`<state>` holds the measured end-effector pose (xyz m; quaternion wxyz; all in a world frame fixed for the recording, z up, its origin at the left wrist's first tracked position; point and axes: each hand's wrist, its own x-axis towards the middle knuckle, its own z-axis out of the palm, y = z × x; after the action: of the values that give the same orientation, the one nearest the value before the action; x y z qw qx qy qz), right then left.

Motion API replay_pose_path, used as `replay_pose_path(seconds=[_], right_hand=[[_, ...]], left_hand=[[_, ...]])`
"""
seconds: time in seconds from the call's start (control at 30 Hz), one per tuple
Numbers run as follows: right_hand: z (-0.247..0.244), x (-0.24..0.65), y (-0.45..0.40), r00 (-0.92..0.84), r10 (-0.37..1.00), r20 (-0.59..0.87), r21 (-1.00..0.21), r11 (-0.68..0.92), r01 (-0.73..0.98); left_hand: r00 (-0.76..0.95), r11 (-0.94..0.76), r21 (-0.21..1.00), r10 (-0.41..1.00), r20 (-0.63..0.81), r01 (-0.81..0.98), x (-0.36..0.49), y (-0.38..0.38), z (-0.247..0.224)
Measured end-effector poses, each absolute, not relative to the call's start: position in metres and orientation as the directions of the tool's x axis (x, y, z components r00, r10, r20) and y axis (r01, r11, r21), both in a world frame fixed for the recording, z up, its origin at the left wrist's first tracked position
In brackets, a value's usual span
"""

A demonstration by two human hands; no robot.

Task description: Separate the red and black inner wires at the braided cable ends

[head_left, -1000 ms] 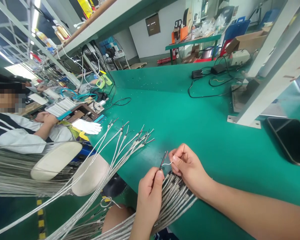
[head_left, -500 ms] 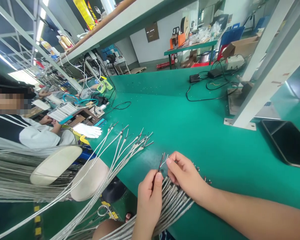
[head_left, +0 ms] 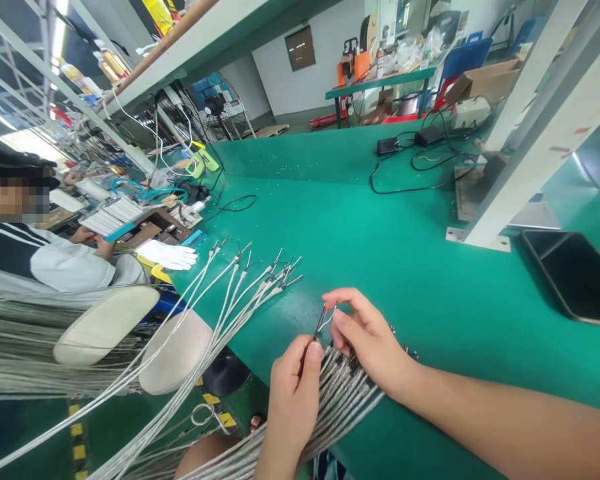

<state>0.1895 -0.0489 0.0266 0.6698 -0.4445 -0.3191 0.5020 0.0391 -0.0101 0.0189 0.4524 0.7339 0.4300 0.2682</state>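
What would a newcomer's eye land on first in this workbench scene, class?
First come the left hand and right hand at lower centre, the left pinching thin red and black wires above a bundle of braided silver cables. Left of them, more cables fan across the green bench mat, near a white glove.

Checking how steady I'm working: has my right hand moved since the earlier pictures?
Yes, slightly: against the white post's foot plate, your right hand lies nearer you, uncovering metal cable ends beyond it.
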Motion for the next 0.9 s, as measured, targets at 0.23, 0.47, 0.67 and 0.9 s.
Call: replay_pose_path(seconds=[0.23,0.47,0.67,0.9], right_hand=[[0.024,0.189,-0.051,0.309,0.951,0.011,-0.922,0.129,-0.366],[0.019,0.186,-0.048,0.411,0.904,0.116,-0.910,0.263,-0.321],[0.015,0.187,-0.047,0.375,0.923,0.091,-0.894,0.242,-0.378],[0.013,0.186,-0.045,0.372,0.924,0.090,-0.884,0.246,-0.398]], left_hand=[[0.511,-0.234,0.883,0.860,-0.007,0.406,0.038,-0.008,0.017],[0.523,-0.228,0.881,0.852,-0.026,0.415,0.036,-0.008,0.017],[0.529,-0.236,0.879,0.848,-0.021,0.414,0.037,-0.006,0.018],[0.521,-0.245,0.877,0.853,-0.008,0.414,0.038,-0.008,0.019]])
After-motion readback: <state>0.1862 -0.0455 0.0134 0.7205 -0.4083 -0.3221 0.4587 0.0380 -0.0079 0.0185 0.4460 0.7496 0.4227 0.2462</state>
